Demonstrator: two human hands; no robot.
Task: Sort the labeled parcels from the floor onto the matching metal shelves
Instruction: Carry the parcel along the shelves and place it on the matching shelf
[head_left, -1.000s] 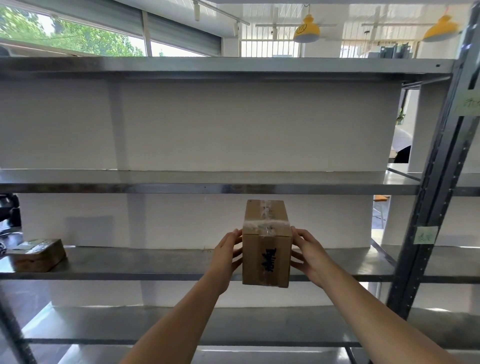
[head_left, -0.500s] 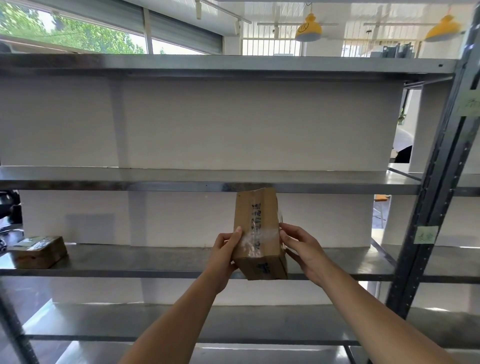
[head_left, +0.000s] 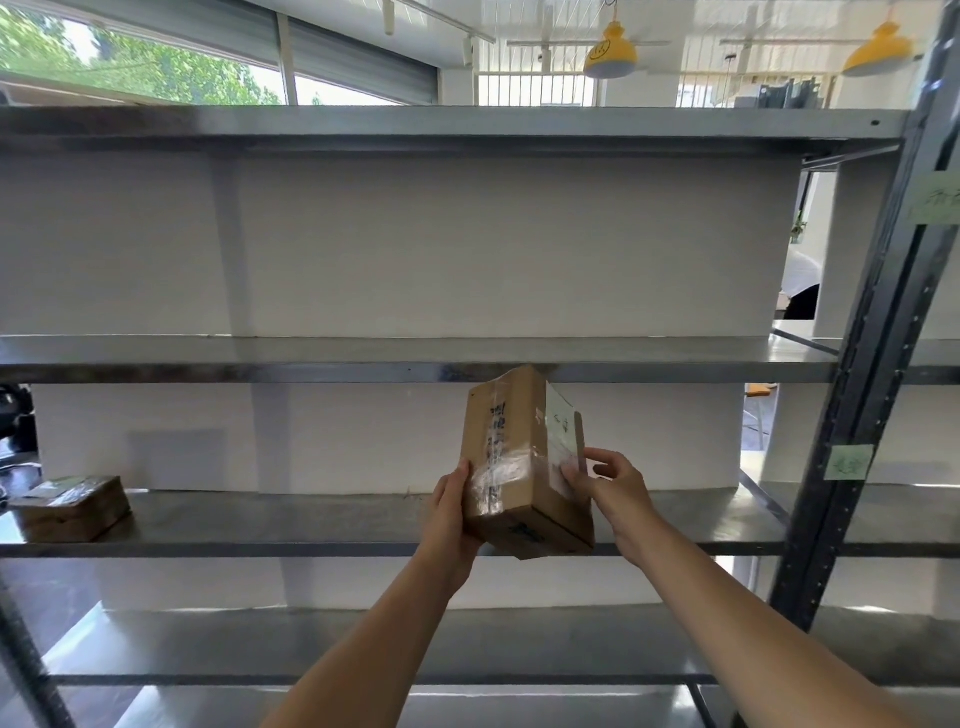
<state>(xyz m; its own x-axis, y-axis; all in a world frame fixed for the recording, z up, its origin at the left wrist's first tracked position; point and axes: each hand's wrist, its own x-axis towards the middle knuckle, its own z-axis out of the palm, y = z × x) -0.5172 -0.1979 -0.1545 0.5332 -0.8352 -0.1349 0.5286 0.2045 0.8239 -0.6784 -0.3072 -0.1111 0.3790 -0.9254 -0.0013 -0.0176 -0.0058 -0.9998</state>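
Note:
I hold a small brown cardboard parcel tilted in the air in front of the metal shelves. Clear tape and black writing cover its near face, and a pale label sits on its right side. My left hand grips the parcel's lower left edge. My right hand pinches its right side by the label. Behind the parcel runs a metal shelf, with a higher shelf just above the parcel's top.
Another taped brown parcel lies at the left end of the same shelf. A dark upright post with green paper tags stands at the right. More shelves run above and below.
The parcel has been tipped and turned in my hands, so its labelled right side now shows. My right hand slid to the label edge; my left hand moved lower.

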